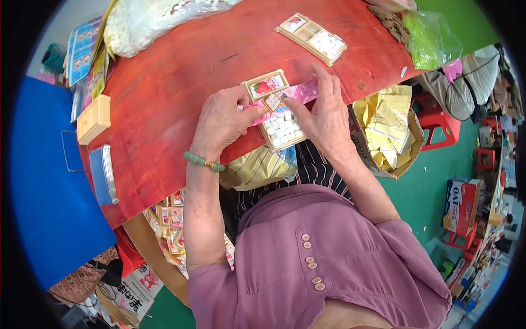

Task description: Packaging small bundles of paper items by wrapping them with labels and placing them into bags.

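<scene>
In front of me, at the red table's near edge, a cream plastic tray (282,131) has small white pellets in its near compartment. A strawberry picture (267,85) fills its far compartment. Across the tray's middle lies a pink printed strip (304,91), and a small square piece (272,102) shows over it. My left hand (224,118) grips the left end of the strip against the tray, thumb pressed on it. With its thumb on the strip near the square piece, my right hand (326,115) holds the right side. The fingertips beneath are hidden.
Farther back on the red table (186,82) lies a similar tray (312,38). A big clear bag of white pellets (159,22) is at the far left. Cardboard boxes hold yellow paper (386,129) at right and finished-looking small packs (172,219) at lower left.
</scene>
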The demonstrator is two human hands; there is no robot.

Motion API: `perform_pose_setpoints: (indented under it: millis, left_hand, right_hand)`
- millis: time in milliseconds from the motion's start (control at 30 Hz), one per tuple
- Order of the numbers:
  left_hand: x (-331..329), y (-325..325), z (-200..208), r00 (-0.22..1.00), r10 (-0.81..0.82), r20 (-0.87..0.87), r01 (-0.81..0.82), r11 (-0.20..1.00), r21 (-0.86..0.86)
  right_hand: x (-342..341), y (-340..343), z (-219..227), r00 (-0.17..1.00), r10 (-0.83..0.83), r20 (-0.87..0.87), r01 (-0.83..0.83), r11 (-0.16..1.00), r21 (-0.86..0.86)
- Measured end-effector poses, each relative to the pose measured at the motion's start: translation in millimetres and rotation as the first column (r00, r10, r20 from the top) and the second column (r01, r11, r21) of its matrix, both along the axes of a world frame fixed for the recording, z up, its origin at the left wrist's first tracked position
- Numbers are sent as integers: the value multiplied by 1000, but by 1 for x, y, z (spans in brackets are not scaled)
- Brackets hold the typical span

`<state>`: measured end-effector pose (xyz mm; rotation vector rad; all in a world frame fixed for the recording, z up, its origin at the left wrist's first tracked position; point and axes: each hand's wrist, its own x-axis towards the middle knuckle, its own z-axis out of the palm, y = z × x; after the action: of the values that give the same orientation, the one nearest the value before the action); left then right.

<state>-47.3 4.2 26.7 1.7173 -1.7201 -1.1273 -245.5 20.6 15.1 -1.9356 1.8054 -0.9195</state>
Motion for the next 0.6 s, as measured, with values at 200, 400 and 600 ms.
perform_pose_setpoints:
  millis: [200,400,600]
  left_hand:
    - [-14,-17,6,978,-193,-76,199,977,71]
    - [-26,-26,6,947,-288,-141,301,949,88]
    - [-32,-32,4,934,-334,-129,347,932,102]
  right_hand:
    - [-20,22,-3,993,-86,-76,82,995,-49]
    - [-28,40,-8,980,-196,-16,196,981,-6]
    - [-31,44,-14,984,-176,-24,175,983,-53]
